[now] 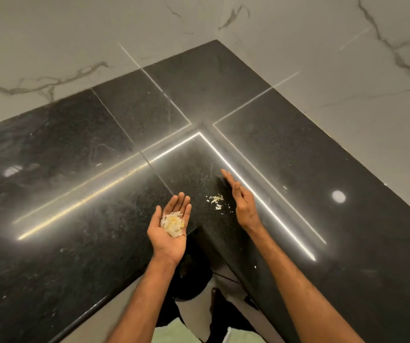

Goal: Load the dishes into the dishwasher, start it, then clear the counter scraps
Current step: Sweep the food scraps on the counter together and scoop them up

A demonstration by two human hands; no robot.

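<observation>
The person is standing at the inner corner of a black polished table (pixel 75 194) and, I judge, is working on the last part of the task, because no dishes and no dishwasher are showing here. The left hand (pixel 168 246) is lying palm up at the table's edge, its fingers relaxed and slightly cupped, and it is carrying a heap of pale scraps (pixel 173 224) (white shreds with some yellow in them). The right hand (pixel 242 204) is standing on its side on the table, fingers straight and together, holding nothing. The 2 hands are apart. Between them a small patch of loose scraps (pixel 216 200) is lying on the table, just beside the right hand and near the left fingertips.

Several things could be going wrong from here. If the right hand is sweeping too fast, the light pieces could be jumping over the cupped palm, or slipping under it and falling past the edge to the floor (pixel 174 334). If the left palm is tilting while it is receiving more, the heap could be spilling. A few single flecks (pixel 284 187) are lying further right, and the bright reflections on the table are making them easy to miss.
</observation>
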